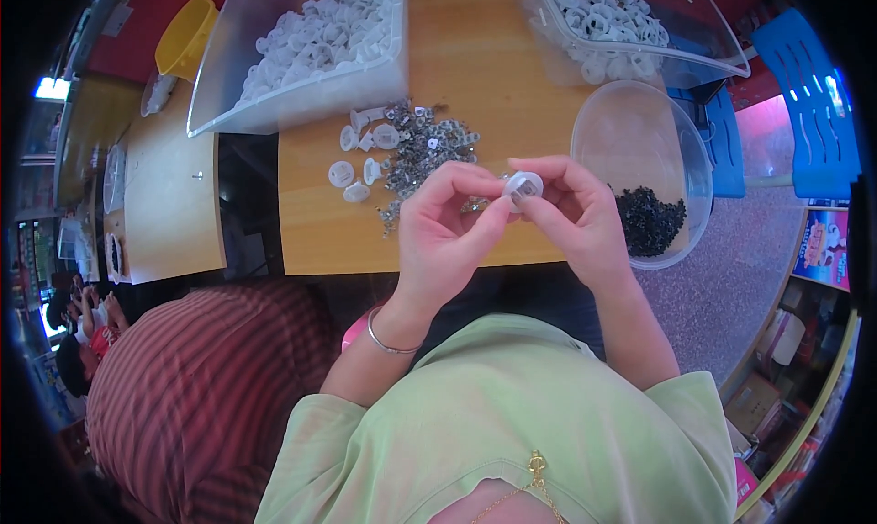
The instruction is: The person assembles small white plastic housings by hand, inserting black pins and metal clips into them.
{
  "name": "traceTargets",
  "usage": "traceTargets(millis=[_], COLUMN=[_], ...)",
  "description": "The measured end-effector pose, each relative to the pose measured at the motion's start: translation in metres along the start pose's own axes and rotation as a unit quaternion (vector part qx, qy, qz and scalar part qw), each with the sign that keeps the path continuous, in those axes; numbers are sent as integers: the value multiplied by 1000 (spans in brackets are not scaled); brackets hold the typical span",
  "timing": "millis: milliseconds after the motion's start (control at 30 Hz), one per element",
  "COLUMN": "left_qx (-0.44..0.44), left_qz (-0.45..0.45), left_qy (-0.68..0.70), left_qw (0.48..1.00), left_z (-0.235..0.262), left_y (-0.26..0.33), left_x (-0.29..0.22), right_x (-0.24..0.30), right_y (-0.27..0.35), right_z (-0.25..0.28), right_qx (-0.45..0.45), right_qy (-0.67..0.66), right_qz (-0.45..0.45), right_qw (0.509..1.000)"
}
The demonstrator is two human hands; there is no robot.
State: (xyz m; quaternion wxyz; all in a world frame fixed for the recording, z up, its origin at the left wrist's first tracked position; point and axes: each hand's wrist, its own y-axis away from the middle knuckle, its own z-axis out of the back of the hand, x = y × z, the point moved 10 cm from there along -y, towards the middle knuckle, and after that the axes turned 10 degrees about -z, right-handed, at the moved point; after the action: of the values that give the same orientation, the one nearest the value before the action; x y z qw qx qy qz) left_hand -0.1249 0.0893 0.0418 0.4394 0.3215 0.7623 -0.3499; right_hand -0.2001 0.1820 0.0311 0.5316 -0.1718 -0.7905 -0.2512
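Above the near edge of the wooden table, both of my hands pinch one small white round plastic part. My left hand grips its left side between thumb and fingers. From the other side my right hand holds it, thumb on its face. Just beyond my left hand lies a heap of small silvery metal pieces. Several more white plastic parts are scattered left of that heap. Close to my right hand is a round clear tub with a pile of small black pieces in it.
A large clear bin full of white plastic parts stands at the far left, a second such bin at the far right. A yellow container sits farther left. Blue chairs stand right; a striped reddish-brown cushion-like shape is at left.
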Motion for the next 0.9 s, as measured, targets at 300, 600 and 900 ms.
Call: traceTargets(millis=[300,600,900], left_qx=[-7,-9,-15], left_qz=[6,-27,-62], left_qy=[-6,-64,-89], left_qw=[1000,998,994], left_z=[0,-1,-1], left_y=[-1,0,-1], left_x=[0,-4,-6], right_x=[4,2,2], right_y=[5,4,2], right_z=[1,1,0], right_qx=[19,3,-3], right_qy=[20,22,33], right_qz=[3,20,40], right_qw=[1000,1000,999])
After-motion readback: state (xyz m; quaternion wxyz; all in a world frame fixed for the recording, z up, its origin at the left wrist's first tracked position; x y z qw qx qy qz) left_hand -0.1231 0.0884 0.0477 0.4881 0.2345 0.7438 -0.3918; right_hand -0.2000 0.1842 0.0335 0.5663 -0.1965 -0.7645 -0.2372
